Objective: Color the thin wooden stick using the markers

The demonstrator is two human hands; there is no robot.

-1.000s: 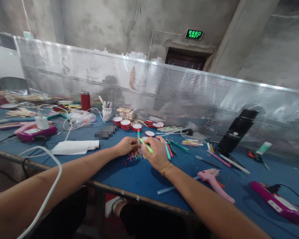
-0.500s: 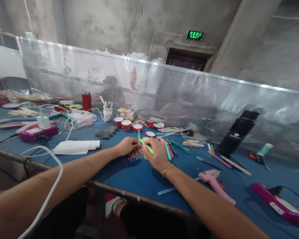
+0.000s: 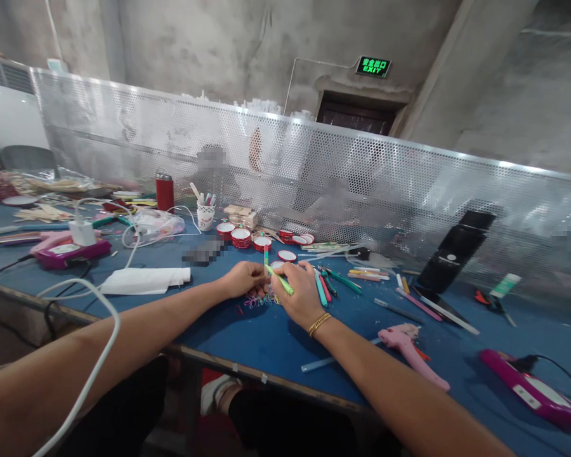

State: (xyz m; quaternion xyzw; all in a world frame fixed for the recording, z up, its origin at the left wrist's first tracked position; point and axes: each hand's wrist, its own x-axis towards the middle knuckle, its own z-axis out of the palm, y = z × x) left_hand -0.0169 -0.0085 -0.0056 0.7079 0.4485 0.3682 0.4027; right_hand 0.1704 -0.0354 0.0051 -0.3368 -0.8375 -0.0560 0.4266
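My right hand (image 3: 301,289) is closed around a light green marker pen (image 3: 283,282), its tip end reaching toward my left hand. Between its pinched fingertips, my left hand (image 3: 245,279) holds a small upright stick with red and green bands (image 3: 266,255); its lower end is hidden by the fingers. The marker's tip is at or close to the stick, too small to tell if they touch. Below the hands lies a heap of thin coloured curls (image 3: 261,300). Round red-rimmed white pieces (image 3: 287,256) lie just beyond the fingers.
More markers (image 3: 322,291) lie right of my hands. A pink glue gun (image 3: 404,346) and a purple device (image 3: 530,387) are at the right, near a black bottle (image 3: 452,257). At left are a folded white cloth (image 3: 146,281), white cable (image 3: 92,374), paper cup (image 3: 205,217) and red flask (image 3: 164,192).
Hardly anything differs. The marker in my right hand has tilted or shifted very slightly; both hands keep their places and their holds.
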